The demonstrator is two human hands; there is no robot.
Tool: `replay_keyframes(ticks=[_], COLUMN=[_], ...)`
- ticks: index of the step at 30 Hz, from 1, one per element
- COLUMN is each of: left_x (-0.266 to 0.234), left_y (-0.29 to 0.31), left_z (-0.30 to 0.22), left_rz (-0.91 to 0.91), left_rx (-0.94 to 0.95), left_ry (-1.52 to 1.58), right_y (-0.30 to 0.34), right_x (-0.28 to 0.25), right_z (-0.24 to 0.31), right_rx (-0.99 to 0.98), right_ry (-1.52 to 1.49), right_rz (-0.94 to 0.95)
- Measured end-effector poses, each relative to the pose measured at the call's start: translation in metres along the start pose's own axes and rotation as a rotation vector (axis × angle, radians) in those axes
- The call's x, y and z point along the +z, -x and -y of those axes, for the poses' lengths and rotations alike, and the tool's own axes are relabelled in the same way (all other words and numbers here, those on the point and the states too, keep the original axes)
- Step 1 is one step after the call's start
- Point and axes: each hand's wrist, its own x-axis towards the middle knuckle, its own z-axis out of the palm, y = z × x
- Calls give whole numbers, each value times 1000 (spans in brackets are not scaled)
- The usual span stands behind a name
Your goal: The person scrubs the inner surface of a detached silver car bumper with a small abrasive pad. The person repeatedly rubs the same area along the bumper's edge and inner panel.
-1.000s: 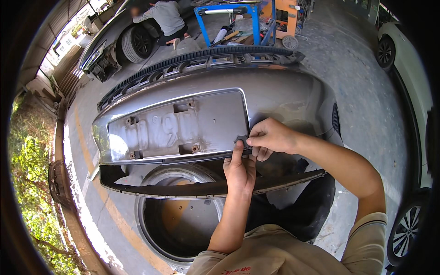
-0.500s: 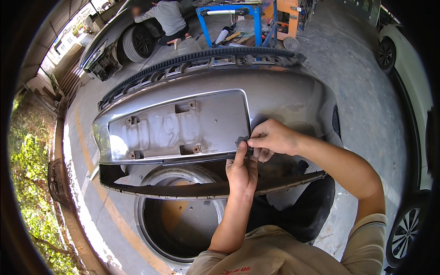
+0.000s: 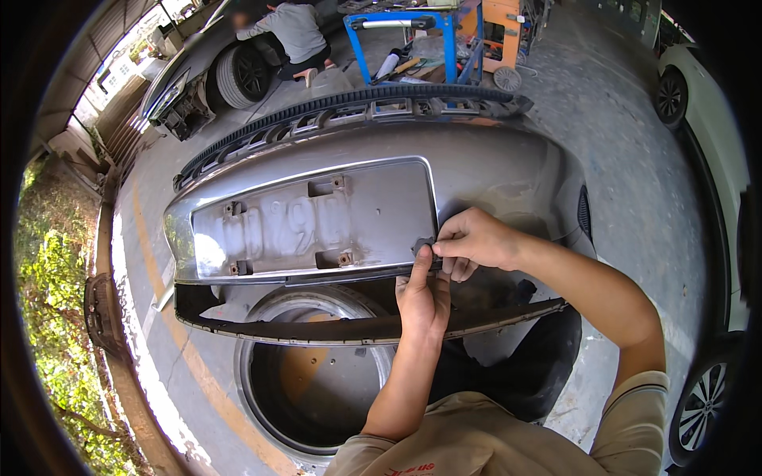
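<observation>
A grey-brown car bumper (image 3: 508, 155) lies in front of me, its number-plate recess (image 3: 373, 238) facing up. At the recess's lower right corner sits a small dark piece (image 3: 422, 243) whose kind I cannot make out. My left hand (image 3: 423, 303) comes from below, its thumb pressed against that piece and its other fingers mostly hidden under the bumper's edge. From the right, my right hand (image 3: 482, 240) meets it at the corner, thumb and forefinger pinched together. The fingertips of both hands nearly touch, and what lies between them is largely covered.
Below the bumper stands a round, dark, metal-rimmed tub-like object (image 3: 244, 373). Beyond are a blue tool cart (image 3: 357, 51), an orange stand (image 3: 502, 40) and a person (image 3: 294, 36) crouching by a car wheel (image 3: 240, 77). A white car (image 3: 706, 103) stands at the right.
The view has shifted slightly, so the bumper and hands appear a little further right. Both hands keep the same grip at the recess corner.
</observation>
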Motion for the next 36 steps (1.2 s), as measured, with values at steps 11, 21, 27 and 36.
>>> replay_keyframes(ticks=[11, 21, 27, 36], left_x=[-1, -1, -1, 1], left_y=[0, -6, -8, -7], left_z=[-3, -1, -4, -3], left_rz=[-38, -65, -52, -32], left_rx=[-71, -18, -11, 23], left_ry=[-62, 9, -17, -89], right_y=[53, 105, 99, 94], right_x=[27, 63, 76, 79], right_z=[-19, -138, -213, -278], right_rx=[-37, 112, 142, 298], right_ry=[98, 147, 278, -111], right_rz=[71, 301, 258, 149])
